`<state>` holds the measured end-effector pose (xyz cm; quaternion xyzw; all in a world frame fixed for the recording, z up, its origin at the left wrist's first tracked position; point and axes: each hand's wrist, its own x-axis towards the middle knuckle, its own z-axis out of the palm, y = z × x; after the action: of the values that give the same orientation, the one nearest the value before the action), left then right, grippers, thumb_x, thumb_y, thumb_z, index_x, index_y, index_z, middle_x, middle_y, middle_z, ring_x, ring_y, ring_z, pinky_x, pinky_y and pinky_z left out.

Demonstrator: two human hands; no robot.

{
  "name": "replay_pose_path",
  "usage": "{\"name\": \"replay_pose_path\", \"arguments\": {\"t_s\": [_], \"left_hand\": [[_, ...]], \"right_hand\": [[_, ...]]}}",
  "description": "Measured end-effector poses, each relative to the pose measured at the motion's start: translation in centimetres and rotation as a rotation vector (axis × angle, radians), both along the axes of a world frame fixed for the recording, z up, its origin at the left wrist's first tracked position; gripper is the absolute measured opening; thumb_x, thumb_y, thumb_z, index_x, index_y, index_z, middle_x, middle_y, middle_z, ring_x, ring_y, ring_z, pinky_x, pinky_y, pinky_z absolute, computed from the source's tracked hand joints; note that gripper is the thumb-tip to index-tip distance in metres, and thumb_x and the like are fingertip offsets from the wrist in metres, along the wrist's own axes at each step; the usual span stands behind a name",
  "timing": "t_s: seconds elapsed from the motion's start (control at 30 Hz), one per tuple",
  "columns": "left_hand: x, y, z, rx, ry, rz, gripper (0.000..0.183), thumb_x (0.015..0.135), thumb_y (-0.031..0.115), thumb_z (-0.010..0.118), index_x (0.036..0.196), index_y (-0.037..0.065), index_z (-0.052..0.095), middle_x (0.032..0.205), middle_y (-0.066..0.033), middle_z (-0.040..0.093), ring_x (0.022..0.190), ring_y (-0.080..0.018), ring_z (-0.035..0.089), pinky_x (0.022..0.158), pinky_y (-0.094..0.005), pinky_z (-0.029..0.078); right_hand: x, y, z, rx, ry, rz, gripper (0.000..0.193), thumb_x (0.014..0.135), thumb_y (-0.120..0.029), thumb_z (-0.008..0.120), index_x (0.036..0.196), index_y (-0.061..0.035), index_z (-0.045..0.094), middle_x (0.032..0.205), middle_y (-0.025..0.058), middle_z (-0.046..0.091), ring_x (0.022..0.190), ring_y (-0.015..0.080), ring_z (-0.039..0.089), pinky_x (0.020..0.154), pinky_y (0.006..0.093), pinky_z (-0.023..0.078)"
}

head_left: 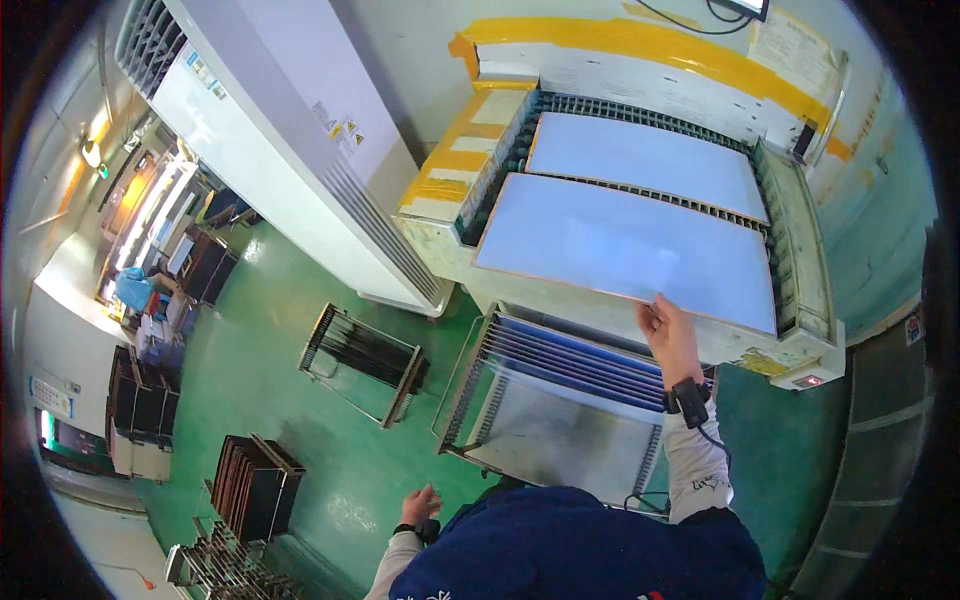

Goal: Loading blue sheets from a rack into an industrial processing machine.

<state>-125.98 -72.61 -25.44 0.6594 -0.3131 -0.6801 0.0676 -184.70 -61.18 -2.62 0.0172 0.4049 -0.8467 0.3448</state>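
Note:
My right hand [668, 332] reaches up to the near edge of a white panel [620, 240] with a thin brown rim. Its fingers are closed on that edge, and the panel lies over the front of a roller conveyor [808, 260]. Behind it, a second white panel [640, 155] rests on the rollers. My left hand [421, 504] hangs low in front of my body, its fingers loosely bent and a little apart, with nothing visible in them. Below my right hand stands a metal slotted rack [475, 385] with several panels upright in its far part.
A smaller rack [365, 362] with dark boards stands on the green floor [345, 480] to the left. Nearer, another rack [258, 487] holds several brown boards. A tall white cabinet unit [290, 150] rises left of the conveyor. A grey panelled barrier [865, 450] runs along the right.

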Motion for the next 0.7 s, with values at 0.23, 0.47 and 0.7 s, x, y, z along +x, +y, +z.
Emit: {"name": "replay_pose_path", "arguments": {"t_s": [0.23,0.47,0.7], "left_hand": [[-0.1,0.3,0.7,0.001,0.033,-0.003,0.031,0.089,0.03,0.055,0.103,0.002,0.053,0.089,-0.0094,0.062,0.072,-0.0234,0.064,0.053,-0.0293,0.05],[0.2,-0.3,-0.6,0.015,0.041,-0.012,0.033,0.087,0.029,0.059,0.101,0.0,0.053,0.089,-0.0126,0.062,0.072,-0.0253,0.063,0.054,-0.0323,0.05],[0.3,0.8,1.5,0.021,0.048,0.097,0.031,0.087,0.026,0.059,0.098,-0.002,0.053,0.086,-0.0154,0.061,0.074,-0.0282,0.063,0.056,-0.0351,0.05]], "right_hand": [[0.4,0.2,3.4,0.355,0.211,0.53,0.028,0.091,-0.027,0.05,0.087,-0.0017,0.061,0.079,0.0092,0.063,0.069,0.0162,0.059,0.06,0.0278,0.048],[-9.9,-9.8,5.0,0.812,1.641,0.029,0.033,0.085,-0.034,0.056,0.107,-0.0102,0.062,0.11,0.013,0.06,0.105,0.029,0.054,0.09,0.0412,0.041],[-18.7,-18.3,3.8,1.474,1.523,0.283,0.057,0.083,-0.049,0.049,0.127,-0.0148,0.048,0.141,0.0157,0.032,0.131,0.0342,0.027,0.104,0.0528,0.02]]}}
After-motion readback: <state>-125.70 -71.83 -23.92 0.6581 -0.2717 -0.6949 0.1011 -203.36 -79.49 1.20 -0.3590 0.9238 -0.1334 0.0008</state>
